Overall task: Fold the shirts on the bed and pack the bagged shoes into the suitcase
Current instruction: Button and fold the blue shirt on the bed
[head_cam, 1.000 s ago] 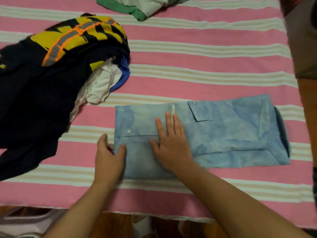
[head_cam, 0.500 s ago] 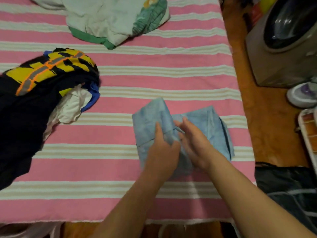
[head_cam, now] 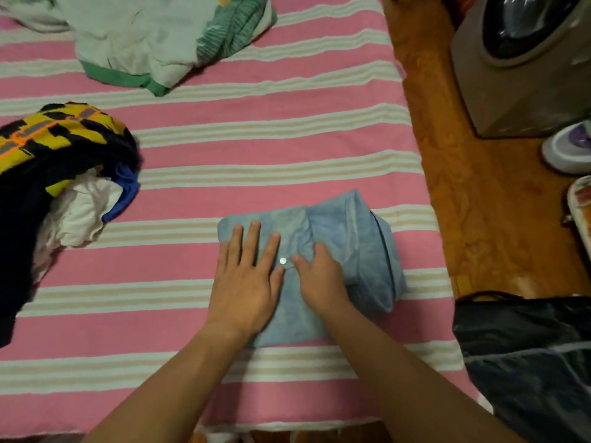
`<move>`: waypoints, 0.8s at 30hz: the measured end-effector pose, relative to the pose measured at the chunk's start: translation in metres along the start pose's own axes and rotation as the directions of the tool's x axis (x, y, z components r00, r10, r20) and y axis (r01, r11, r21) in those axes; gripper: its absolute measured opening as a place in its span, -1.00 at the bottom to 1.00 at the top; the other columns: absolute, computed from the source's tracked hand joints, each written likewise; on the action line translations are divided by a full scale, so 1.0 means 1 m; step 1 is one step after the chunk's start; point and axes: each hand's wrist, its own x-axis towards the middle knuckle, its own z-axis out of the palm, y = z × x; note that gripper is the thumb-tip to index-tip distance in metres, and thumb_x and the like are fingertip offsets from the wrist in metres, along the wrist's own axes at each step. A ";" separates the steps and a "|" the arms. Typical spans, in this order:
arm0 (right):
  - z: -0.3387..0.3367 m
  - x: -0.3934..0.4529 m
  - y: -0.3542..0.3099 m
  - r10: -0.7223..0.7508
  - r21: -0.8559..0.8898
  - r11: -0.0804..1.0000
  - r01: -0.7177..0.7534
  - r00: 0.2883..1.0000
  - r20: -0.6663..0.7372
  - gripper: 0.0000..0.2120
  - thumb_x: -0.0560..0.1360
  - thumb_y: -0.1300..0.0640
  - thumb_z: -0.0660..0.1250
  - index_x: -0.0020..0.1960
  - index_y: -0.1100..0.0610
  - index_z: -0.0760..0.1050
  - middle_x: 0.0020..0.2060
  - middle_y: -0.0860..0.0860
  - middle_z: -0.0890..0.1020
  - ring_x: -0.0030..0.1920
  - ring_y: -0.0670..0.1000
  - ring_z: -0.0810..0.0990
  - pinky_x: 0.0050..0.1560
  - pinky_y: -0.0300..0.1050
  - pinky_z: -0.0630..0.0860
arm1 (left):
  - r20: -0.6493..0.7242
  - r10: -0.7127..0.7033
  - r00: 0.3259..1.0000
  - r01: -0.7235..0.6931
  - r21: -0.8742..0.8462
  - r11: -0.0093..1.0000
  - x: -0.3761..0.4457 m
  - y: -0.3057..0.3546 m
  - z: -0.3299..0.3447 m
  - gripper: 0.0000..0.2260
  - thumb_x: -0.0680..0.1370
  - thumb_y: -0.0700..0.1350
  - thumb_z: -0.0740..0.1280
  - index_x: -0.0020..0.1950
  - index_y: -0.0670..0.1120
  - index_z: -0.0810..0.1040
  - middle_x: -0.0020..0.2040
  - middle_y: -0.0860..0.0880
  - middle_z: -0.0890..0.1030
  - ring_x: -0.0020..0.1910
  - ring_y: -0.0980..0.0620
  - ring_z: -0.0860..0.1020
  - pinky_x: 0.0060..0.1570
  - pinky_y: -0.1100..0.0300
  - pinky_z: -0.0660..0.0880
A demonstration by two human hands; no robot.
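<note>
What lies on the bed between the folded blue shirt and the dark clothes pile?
Only bare striped bedsheet separates blue shirt from pile, head view.

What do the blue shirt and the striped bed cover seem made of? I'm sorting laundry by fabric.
The blue shirt looks like thin woven cotton or chambray, matte and mottled, creasing sharply, with a pale button. The striped bed cover looks like thicker woven cotton, its surface coarse and slightly nubby. Neither is certain.

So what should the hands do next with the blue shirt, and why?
Probably smooth it flat once more, then lift it aside. The blue shirt is already a small bundle, with the left hand pressing flat on it and the right hand resting beside it. The dark pile and the white-and-green garment on the bed look unfolded.
</note>
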 end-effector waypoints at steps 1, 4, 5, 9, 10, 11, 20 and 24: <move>-0.003 0.000 0.001 -0.022 -0.014 1.000 0.022 1.000 -0.018 -0.74 0.58 -0.01 0.36 0.08 0.18 0.45 -0.01 0.18 0.65 0.04 0.23 0.60 0.00 0.03 0.48 | 0.020 0.022 1.000 -0.023 0.024 0.999 0.004 -0.001 0.007 -0.45 0.69 0.18 0.00 0.66 0.03 0.12 0.67 -0.13 0.01 0.64 -0.20 -0.08 0.57 -0.17 -0.01; -0.011 0.001 0.007 -0.175 -0.329 0.933 0.147 0.983 -0.058 -0.75 0.60 0.08 0.29 0.24 0.14 0.43 0.06 0.11 0.59 0.03 0.16 0.60 0.00 0.07 0.53 | 0.075 0.034 0.997 -0.040 0.088 0.995 0.016 -0.008 0.029 -0.43 0.69 0.24 -0.10 0.67 0.06 0.02 0.67 -0.09 -0.01 0.65 -0.14 -0.15 0.59 -0.17 -0.10; -0.011 -0.001 0.007 -0.295 -0.500 0.839 0.216 0.952 -0.085 -0.73 0.59 0.14 0.26 0.28 0.13 0.44 0.08 0.10 0.56 0.03 0.16 0.59 -0.02 0.07 0.54 | 0.094 0.027 0.995 -0.037 0.111 0.993 0.020 -0.010 0.038 -0.43 0.69 0.24 -0.11 0.67 0.05 0.03 0.67 -0.09 0.03 0.65 -0.14 -0.14 0.59 -0.17 -0.10; 0.014 -0.006 0.002 -0.677 -0.673 0.548 0.497 0.736 -0.008 -0.54 0.58 0.13 0.15 0.46 0.12 0.40 0.44 0.17 0.42 0.45 0.24 0.36 0.40 0.14 0.33 | 0.114 0.026 0.993 -0.041 0.128 0.991 0.022 -0.022 0.063 -0.42 0.67 0.18 -0.08 0.66 0.05 -0.15 0.67 -0.10 -0.02 0.65 -0.15 -0.15 0.59 -0.20 -0.10; 0.020 -0.003 0.009 -0.672 -0.666 0.518 0.537 0.737 0.071 -0.52 0.61 0.08 0.12 0.52 0.11 0.33 0.53 0.16 0.32 0.55 0.24 0.22 0.51 0.18 0.21 | 0.112 0.035 0.993 -0.049 0.124 0.991 0.022 -0.026 0.066 -0.40 0.67 0.17 -0.04 0.64 0.05 -0.20 0.67 -0.11 -0.05 0.64 -0.15 -0.18 0.59 -0.21 -0.09; 0.023 0.003 0.019 -0.635 -0.673 0.499 0.546 0.759 0.145 -0.49 0.64 0.00 0.11 0.57 0.08 0.26 0.57 0.13 0.23 0.59 0.23 0.10 0.54 0.22 0.12 | 0.112 0.050 0.992 -0.062 0.107 0.992 0.024 -0.030 0.067 -0.39 0.66 0.19 -0.01 0.64 0.07 -0.19 0.67 -0.12 -0.08 0.64 -0.15 -0.19 0.58 -0.21 -0.08; 0.017 0.017 0.056 -0.446 -0.729 0.479 0.489 0.851 0.277 -0.31 0.58 -0.21 0.10 0.63 0.04 0.12 0.63 0.12 0.03 0.62 0.21 -0.04 0.57 0.22 -0.02 | 0.187 -0.003 0.982 -0.018 0.108 0.994 0.010 -0.065 0.046 -0.36 0.64 0.35 -0.10 0.67 0.13 -0.08 0.66 -0.12 -0.22 0.62 -0.19 -0.28 0.57 -0.26 -0.05; 0.014 0.019 0.043 -0.376 -0.701 0.547 0.456 0.883 0.281 -0.35 0.58 -0.16 0.03 0.61 0.05 0.15 0.61 0.14 0.09 0.60 0.23 0.05 0.55 0.25 -0.01 | 0.115 -0.072 0.991 0.068 0.033 0.997 -0.007 -0.028 0.039 -0.41 0.65 0.17 0.02 0.66 0.03 0.11 0.67 -0.12 -0.06 0.64 -0.17 -0.17 0.57 -0.25 -0.05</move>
